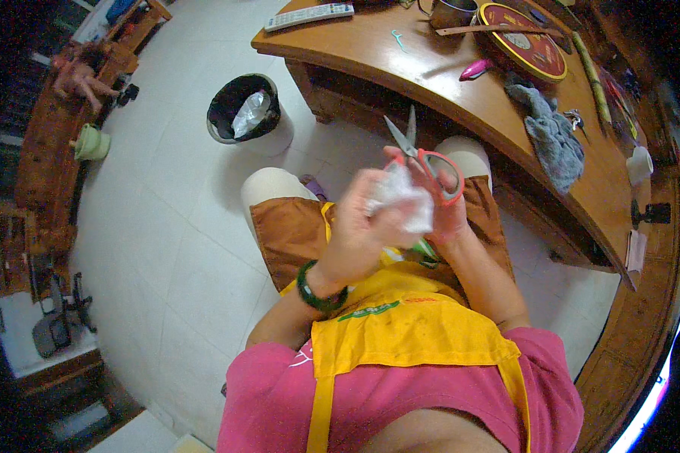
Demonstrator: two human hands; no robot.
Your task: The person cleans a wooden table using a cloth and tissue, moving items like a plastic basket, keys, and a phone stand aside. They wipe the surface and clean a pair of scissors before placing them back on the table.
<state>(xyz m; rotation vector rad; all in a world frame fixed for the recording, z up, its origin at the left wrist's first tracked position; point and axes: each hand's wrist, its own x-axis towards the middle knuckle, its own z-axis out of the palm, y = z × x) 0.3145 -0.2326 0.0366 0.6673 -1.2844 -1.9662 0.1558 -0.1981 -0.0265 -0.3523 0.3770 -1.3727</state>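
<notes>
Above my lap, my left hand (357, 226), with a dark green bangle at its wrist, grips a crumpled white tissue or cloth (402, 198) and is blurred. The white piece lies against the scissors' near handle. My right hand (447, 209) holds a pair of scissors (439, 172) with red and grey handles. Their blades are spread and point away from me, towards the desk. Part of the right palm and fingers is hidden behind the handles and the white piece. A yellow apron (413, 328) covers my front.
A lined waste bin (280, 133) with white plastic inside stands on the floor ahead to the left. The curved wooden desk (430, 85) ahead and right bears a remote control (309, 17), a round red tin (524, 45), a grey cloth (552, 141) and a pink object (475, 69).
</notes>
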